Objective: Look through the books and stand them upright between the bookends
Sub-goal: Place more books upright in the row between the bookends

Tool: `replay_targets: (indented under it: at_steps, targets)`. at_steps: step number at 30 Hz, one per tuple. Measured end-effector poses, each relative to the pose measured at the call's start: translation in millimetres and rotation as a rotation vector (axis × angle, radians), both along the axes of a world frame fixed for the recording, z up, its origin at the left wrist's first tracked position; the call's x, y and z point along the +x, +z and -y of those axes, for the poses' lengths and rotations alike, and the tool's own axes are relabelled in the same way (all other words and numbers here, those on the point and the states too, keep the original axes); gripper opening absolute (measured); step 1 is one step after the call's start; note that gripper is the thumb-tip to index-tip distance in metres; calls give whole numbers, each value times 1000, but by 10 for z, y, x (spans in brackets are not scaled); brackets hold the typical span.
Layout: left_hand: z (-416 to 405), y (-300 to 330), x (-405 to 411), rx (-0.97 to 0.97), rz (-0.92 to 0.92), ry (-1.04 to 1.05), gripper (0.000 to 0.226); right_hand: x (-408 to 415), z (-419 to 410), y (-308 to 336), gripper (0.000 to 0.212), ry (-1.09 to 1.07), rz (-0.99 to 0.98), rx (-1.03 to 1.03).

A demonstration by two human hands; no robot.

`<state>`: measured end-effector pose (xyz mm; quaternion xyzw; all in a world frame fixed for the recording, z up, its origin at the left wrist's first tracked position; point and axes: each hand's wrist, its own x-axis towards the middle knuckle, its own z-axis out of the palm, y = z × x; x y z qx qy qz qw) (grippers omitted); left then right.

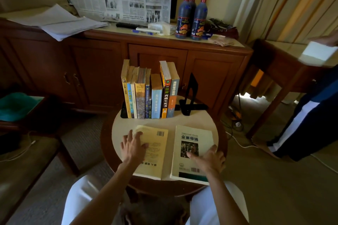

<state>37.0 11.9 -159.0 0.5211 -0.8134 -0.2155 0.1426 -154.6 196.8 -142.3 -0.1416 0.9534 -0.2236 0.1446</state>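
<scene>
a yellow book (154, 151) and a white book (192, 153) lie flat side by side on the near half of the round table (182, 121), in front of a row of upright books (150, 91) that stands between a mostly hidden left bookend (124, 110) and a black right bookend (192, 97) set just apart from the last spine. the left hand (133, 147) rests with spread, relaxed fingers on the yellow book's left edge, and the right hand (210, 157) lies flat and released on the white book's right side. behind the table stands a wooden cabinet (157, 56) with three dark bottles (192, 16) on top.

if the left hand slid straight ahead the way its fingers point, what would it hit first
Probably the row of upright books. The left hand lies on the yellow book, fingers pointing up-table; only bare tabletop shows between. Depth is uncertain.
</scene>
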Motion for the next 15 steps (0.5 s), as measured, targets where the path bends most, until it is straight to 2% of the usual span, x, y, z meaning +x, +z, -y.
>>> replay_targets:
  at_steps: [2, 4, 7, 11, 13, 15]
  targets:
    - [-141, 94, -32, -95, 30, -51, 54, -118, 18, -18, 98, -56, 137, -83]
    - [-400, 146, -116, -74, 18, -201, 55, -158, 39, -57, 88, -112, 263, -155]
    - [-898, -1, -269, 93, 148, -452, 81, -184, 122, -66, 78, -239, 394, -298]
    - [-1020, -223, -290, 49, 165, -444, 101, -248, 151, 114, 51, -310, 605, -525]
    - [-945, -242, -245, 54, 151, -478, 105, -246, 115, 236, 32, -235, 678, -584]
    - [-902, -227, -201, 51, 151, -493, 106, -206, 101, 365, 30, -143, 741, -588]
